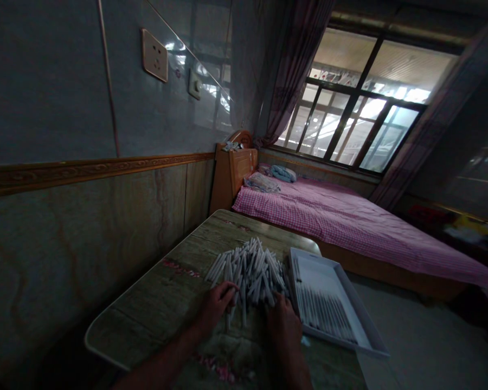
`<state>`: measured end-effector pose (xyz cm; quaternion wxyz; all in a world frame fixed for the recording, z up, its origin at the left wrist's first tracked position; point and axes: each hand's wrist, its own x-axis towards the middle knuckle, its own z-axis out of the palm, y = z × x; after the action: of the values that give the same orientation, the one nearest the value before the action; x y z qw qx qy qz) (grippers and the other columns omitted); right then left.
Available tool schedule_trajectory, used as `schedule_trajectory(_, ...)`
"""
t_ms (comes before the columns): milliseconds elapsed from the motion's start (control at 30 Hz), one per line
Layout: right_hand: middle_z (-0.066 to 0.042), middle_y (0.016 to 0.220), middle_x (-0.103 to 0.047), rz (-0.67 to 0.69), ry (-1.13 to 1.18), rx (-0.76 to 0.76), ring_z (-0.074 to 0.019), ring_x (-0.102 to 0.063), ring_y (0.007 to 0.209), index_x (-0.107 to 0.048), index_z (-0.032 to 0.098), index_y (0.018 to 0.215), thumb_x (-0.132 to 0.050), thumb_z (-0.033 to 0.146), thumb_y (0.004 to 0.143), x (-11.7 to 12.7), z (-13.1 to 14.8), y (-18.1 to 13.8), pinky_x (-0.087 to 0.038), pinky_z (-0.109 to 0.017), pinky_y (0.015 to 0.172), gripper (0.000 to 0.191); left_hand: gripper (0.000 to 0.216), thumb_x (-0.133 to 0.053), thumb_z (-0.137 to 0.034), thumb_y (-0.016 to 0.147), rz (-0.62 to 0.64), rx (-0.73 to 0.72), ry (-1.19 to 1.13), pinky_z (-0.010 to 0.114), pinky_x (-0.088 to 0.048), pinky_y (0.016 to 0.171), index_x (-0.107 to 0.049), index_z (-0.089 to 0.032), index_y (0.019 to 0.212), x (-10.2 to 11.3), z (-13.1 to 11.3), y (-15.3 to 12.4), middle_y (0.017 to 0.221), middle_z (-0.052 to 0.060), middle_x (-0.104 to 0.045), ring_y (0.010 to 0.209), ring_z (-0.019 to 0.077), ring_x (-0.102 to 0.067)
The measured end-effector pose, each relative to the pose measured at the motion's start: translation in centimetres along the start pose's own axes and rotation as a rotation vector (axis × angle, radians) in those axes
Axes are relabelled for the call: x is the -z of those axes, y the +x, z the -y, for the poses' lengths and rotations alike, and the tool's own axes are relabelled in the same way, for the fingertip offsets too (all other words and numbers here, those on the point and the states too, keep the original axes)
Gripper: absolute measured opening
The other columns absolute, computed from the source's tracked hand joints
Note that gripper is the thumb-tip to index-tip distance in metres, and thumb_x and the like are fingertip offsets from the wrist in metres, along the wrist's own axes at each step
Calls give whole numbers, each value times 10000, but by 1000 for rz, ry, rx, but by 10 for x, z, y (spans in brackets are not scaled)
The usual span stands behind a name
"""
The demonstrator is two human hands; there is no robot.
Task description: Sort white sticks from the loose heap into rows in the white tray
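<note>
The left hand [218, 301] and right hand [284, 318], both curled (whether they are gripping any, I cannot tell), are working at a heap of slender whitish sticks [254, 262] on the greenish patterned surface [146, 309], beside a shallow white tray [322, 272] — apparently separating some, next calling for light pinching.

bare left fingers [228, 288] and left forearm [166, 346] toward seven o'clock, bare right fingers [282, 300] and right forearm [291, 357] between five and six, details dim

Slim white sticks [249, 266], loosely heaped
</note>
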<state>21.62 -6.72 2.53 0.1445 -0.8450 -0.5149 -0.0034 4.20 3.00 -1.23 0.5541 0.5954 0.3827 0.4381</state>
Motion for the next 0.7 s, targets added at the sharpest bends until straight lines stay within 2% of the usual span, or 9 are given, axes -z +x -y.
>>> schedule_trajectory(67,-101,1076,-671,-104,112,51,-199,-690,869,-625,181,1162,-423,153,905,-8,-9,-4,-492,-259,697,328,356,-617,-483,722,3,12,-28,232,-372,466,-680,-152,837,0,0,-1,557,-30,-560,471,121,-493)
schedule_trajectory(167,-80,1037,-659,-244,287,226,-184,-682,854,-642,201,1114,-435,167,896,-22,-16,-16,-515,-257,731,302,385,-663,-476,706,38,40,-79,224,-367,476,-691,-154,916,-1,-1,-4,592,-34,-567,484,109,-473)
schedule_trajectory(267,-60,1017,-651,-270,374,439,-159,-677,852,-636,232,1130,-426,151,894,-34,-11,-30,-526,-230,724,326,399,-715,-428,682,129,38,-70,225,-381,505,-706,-169,986,-1,-3,-8,638,-21,-604,527,118,-492)
schedule_trajectory(333,-61,1020,-651,-252,385,532,-152,-675,850,-632,233,1143,-410,125,885,-40,-4,-37,-530,-224,723,357,359,-743,-397,657,171,19,-30,235,-403,539,-726,-168,933,0,-3,-9,679,6,-646,582,141,-533)
schedule_trajectory(400,-62,1023,-655,-243,383,555,-149,-675,840,-633,229,1140,-401,109,883,-43,2,-40,-531,-225,727,366,298,-743,-396,658,188,6,-4,249,-423,571,-733,-161,841,0,-4,-9,702,28,-673,623,161,-564)
schedule_trajectory(533,-75,1107,-652,-274,314,402,-162,-679,888,-606,231,1196,-406,168,933,-41,0,-37,-531,-234,726,336,339,-695,-488,694,138,58,-25,227,-368,486,-705,-162,787,-1,-5,-7,579,-5,-622,506,129,-508)
schedule_trajectory(633,-101,1224,-614,-274,207,157,-189,-669,975,-550,217,1269,-388,197,956,-34,-12,-34,-527,-256,728,353,431,-681,-567,683,98,102,-51,211,-296,416,-680,-157,815,-1,-6,-4,525,-19,-595,418,101,-438)
schedule_trajectory(700,-121,1282,-582,-234,141,3,-204,-664,1005,-516,197,1297,-383,189,953,-27,-18,-32,-518,-262,703,369,466,-689,-595,660,91,114,-72,211,-309,412,-665,-154,809,-2,-6,-3,518,-18,-595,410,102,-450)
